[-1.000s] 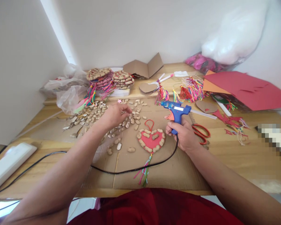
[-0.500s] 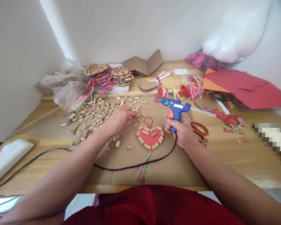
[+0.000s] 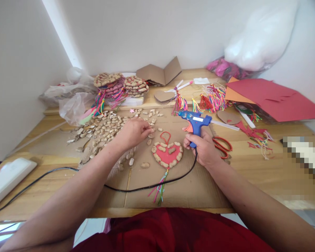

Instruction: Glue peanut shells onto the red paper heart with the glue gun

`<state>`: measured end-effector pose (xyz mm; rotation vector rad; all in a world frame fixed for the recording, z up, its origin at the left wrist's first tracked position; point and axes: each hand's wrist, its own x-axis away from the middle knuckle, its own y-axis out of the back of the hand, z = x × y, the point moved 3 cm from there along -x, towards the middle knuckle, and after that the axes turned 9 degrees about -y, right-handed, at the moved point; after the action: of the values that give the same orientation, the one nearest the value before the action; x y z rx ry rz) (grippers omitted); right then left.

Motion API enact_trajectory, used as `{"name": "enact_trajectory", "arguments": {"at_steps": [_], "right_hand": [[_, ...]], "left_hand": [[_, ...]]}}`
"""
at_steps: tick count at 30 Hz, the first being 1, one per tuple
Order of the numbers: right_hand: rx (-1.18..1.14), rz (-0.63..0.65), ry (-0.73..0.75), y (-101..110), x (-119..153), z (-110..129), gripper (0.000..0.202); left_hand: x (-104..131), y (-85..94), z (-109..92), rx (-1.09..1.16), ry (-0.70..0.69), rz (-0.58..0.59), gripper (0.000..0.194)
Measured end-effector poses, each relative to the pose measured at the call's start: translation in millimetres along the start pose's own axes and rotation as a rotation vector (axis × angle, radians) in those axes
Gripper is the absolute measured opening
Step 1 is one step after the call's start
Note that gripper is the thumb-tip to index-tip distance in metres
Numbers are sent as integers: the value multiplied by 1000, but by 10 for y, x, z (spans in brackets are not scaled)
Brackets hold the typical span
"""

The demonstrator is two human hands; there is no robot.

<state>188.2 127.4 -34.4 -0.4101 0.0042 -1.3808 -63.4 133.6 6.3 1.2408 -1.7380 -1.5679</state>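
Pointing left, long axis crosswise: glue gun (image 3: 196, 120) | right hand (image 3: 206, 149): clamped on handle (image 3: 195, 139) | left hand (image 3: 133, 132): cannot tell if closed

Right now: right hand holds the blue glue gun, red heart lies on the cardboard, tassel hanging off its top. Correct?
Tassel's wrong. The head view shows the tassel at the bottom tip of the red heart; the top has a red cord loop. Right hand holding the blue glue gun, heart on the cardboard: both right.
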Motion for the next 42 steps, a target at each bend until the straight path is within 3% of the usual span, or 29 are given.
{"name": "enact_trajectory", "arguments": {"at_steps": [7, 16, 23, 30, 34, 37, 42], "right_hand": [[22, -12, -20, -9, 1, 20, 35], [27, -22, -20, 3, -8, 4, 32], [-1, -2, 4, 9, -12, -24, 25], [-16, 8, -4, 5, -5, -16, 28], [-5, 1, -12, -1, 7, -1, 29], [8, -4, -15, -7, 14, 7, 31], [-6, -24, -14, 4, 5, 9, 30]], "left_hand": [[-137, -98, -46, -21, 0, -30, 29], [-386, -173, -196, -96, -12, 129, 21], [-419, -245, -119, -97, -37, 68, 21], [-306, -2, 114, -33, 125, -93, 28], [-257, 131, 266, -49, 180, -102, 33], [-351, 115, 247, -14, 159, -109, 29], [-687, -52, 149, -90, 157, -24, 29]]}}
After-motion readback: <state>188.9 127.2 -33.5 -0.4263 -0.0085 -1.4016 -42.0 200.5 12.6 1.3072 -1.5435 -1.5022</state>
